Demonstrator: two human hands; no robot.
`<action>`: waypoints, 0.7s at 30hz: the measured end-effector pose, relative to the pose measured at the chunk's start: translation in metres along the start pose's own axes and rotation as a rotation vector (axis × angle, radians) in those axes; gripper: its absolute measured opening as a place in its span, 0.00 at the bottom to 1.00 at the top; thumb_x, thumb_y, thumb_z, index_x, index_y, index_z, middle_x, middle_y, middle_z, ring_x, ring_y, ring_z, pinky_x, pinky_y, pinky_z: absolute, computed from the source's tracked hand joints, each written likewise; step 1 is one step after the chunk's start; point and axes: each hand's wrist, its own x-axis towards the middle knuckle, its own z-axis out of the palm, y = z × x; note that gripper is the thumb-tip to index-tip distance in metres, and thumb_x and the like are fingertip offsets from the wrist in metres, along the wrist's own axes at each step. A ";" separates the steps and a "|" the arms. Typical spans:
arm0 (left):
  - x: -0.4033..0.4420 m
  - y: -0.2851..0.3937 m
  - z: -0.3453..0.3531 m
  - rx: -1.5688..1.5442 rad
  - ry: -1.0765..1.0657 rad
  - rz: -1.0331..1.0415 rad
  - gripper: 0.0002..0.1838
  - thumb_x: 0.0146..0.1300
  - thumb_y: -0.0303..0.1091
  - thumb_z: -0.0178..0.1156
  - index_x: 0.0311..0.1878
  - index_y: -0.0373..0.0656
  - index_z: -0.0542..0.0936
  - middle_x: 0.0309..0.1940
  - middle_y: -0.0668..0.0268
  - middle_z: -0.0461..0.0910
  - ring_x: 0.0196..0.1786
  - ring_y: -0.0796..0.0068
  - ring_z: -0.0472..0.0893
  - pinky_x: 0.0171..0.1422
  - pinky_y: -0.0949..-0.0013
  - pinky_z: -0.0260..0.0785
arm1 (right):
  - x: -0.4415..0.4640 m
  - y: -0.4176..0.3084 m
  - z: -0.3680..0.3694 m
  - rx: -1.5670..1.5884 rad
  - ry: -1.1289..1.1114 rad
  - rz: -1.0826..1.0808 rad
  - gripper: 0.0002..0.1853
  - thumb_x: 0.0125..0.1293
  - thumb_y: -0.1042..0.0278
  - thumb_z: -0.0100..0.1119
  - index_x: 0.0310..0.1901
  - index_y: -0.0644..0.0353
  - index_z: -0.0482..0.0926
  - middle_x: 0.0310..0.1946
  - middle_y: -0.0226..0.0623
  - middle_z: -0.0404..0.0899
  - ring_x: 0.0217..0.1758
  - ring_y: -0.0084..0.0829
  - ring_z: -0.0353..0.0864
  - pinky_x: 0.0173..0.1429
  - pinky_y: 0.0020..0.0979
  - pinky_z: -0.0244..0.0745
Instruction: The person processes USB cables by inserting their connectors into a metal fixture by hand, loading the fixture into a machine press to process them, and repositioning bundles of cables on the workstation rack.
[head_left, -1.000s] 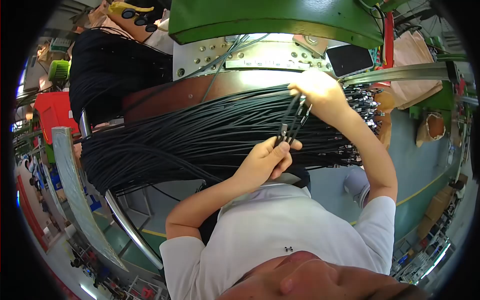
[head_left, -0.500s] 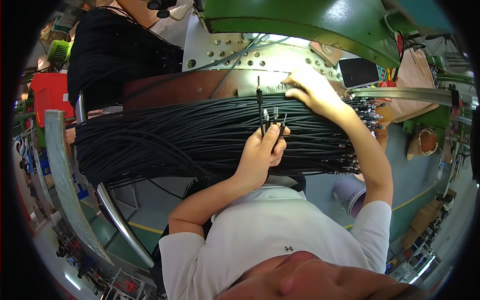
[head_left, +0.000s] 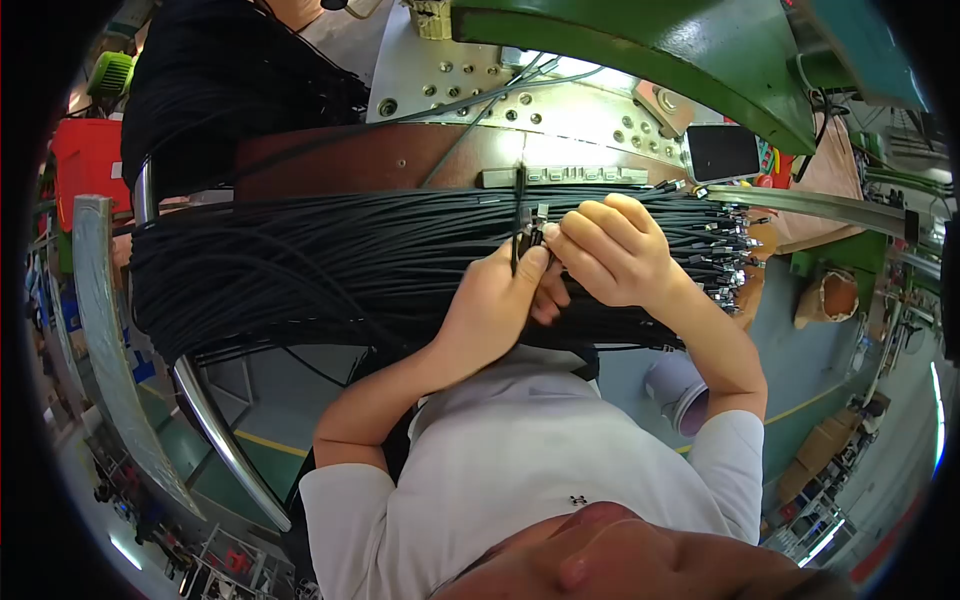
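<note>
Several black cables (head_left: 521, 215) stick up out of my left hand (head_left: 497, 300), which is closed around them just below their ends. Silvery metal connectors (head_left: 542, 214) show at the tips of some; one longer cable rises above the rest and is blurred. My right hand (head_left: 613, 252) has its fingers curled and its thumb and forefinger pinched at the right side of this group, on a cable end that they mostly cover. Beneath both hands lies a thick bundle of black cables (head_left: 330, 250), with metal plugs (head_left: 735, 245) at its right end.
Behind the bundle sits a pale strip with several slots (head_left: 565, 176) on a brown board (head_left: 330, 160). A green machine body (head_left: 640, 50) overhangs the metal plate (head_left: 450, 95). A phone (head_left: 722, 152) lies at right; a bucket (head_left: 678, 390) stands on the floor.
My right hand has come from the slotted strip down toward me to the cable ends in my left hand, and its fingers have closed. My left hand keeps its hold.
</note>
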 end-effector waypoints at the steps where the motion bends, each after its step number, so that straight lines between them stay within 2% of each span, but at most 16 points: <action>1: -0.001 -0.004 0.000 0.313 0.095 0.140 0.13 0.74 0.40 0.47 0.40 0.39 0.71 0.22 0.61 0.76 0.21 0.75 0.73 0.24 0.76 0.66 | 0.001 -0.001 0.002 -0.004 -0.010 -0.002 0.05 0.58 0.70 0.59 0.36 0.55 0.78 0.37 0.28 0.76 0.38 0.24 0.74 0.42 0.26 0.70; 2: -0.002 -0.006 0.000 0.625 0.189 0.277 0.12 0.75 0.39 0.46 0.40 0.39 0.71 0.22 0.61 0.76 0.21 0.75 0.73 0.25 0.76 0.66 | 0.002 -0.002 0.002 -0.004 -0.018 -0.002 0.04 0.58 0.70 0.59 0.36 0.55 0.78 0.37 0.28 0.76 0.38 0.24 0.74 0.42 0.26 0.70; 3: -0.003 -0.004 -0.001 0.621 0.190 0.273 0.12 0.75 0.39 0.46 0.40 0.39 0.71 0.22 0.61 0.76 0.21 0.75 0.73 0.25 0.76 0.66 | 0.004 -0.003 0.003 -0.004 -0.025 -0.003 0.04 0.58 0.70 0.59 0.36 0.55 0.78 0.37 0.28 0.76 0.38 0.24 0.74 0.42 0.26 0.70; 7: -0.002 0.014 -0.002 -0.217 -0.072 0.008 0.09 0.72 0.32 0.47 0.38 0.38 0.72 0.21 0.61 0.76 0.20 0.73 0.74 0.24 0.76 0.66 | 0.016 -0.002 -0.002 0.021 0.031 0.071 0.04 0.58 0.70 0.59 0.36 0.55 0.79 0.37 0.27 0.77 0.37 0.24 0.74 0.42 0.26 0.69; 8: -0.002 0.014 -0.003 -0.220 -0.071 0.008 0.09 0.72 0.32 0.47 0.38 0.38 0.72 0.21 0.61 0.76 0.20 0.73 0.74 0.24 0.76 0.66 | 0.016 -0.004 -0.002 0.023 0.028 0.070 0.04 0.58 0.70 0.59 0.36 0.55 0.79 0.37 0.27 0.77 0.37 0.24 0.74 0.42 0.26 0.69; 12: 0.001 0.013 -0.015 -0.547 -0.208 -0.254 0.09 0.70 0.32 0.51 0.35 0.39 0.73 0.19 0.64 0.77 0.19 0.77 0.73 0.24 0.75 0.64 | 0.014 -0.008 0.000 0.009 0.019 0.069 0.05 0.58 0.70 0.60 0.37 0.55 0.79 0.37 0.28 0.77 0.36 0.24 0.74 0.42 0.25 0.69; 13: 0.001 0.013 -0.014 -0.548 -0.207 -0.255 0.09 0.70 0.32 0.51 0.35 0.39 0.73 0.19 0.64 0.77 0.19 0.77 0.73 0.24 0.75 0.64 | 0.013 -0.008 0.001 0.008 0.017 0.070 0.05 0.58 0.70 0.60 0.37 0.55 0.79 0.37 0.28 0.77 0.36 0.24 0.74 0.42 0.25 0.69; 17: -0.005 0.009 -0.010 0.063 0.021 0.057 0.11 0.70 0.33 0.49 0.33 0.37 0.75 0.19 0.62 0.77 0.19 0.77 0.73 0.24 0.77 0.65 | 0.014 -0.008 0.005 -0.015 0.000 0.049 0.06 0.58 0.69 0.61 0.37 0.55 0.79 0.37 0.27 0.77 0.36 0.24 0.74 0.42 0.25 0.68; 18: -0.005 0.010 -0.012 0.064 0.023 0.057 0.11 0.70 0.33 0.49 0.33 0.37 0.75 0.19 0.62 0.77 0.19 0.77 0.73 0.24 0.77 0.65 | 0.015 -0.009 0.006 -0.018 -0.001 0.046 0.06 0.57 0.69 0.61 0.37 0.55 0.79 0.37 0.27 0.77 0.36 0.23 0.74 0.43 0.25 0.68; 21: -0.004 0.017 -0.024 -0.365 -0.105 -0.212 0.13 0.70 0.34 0.48 0.34 0.35 0.76 0.20 0.62 0.78 0.20 0.76 0.74 0.26 0.78 0.66 | 0.019 -0.013 0.008 0.005 0.014 0.055 0.06 0.57 0.69 0.61 0.37 0.54 0.79 0.37 0.27 0.77 0.36 0.23 0.74 0.43 0.26 0.68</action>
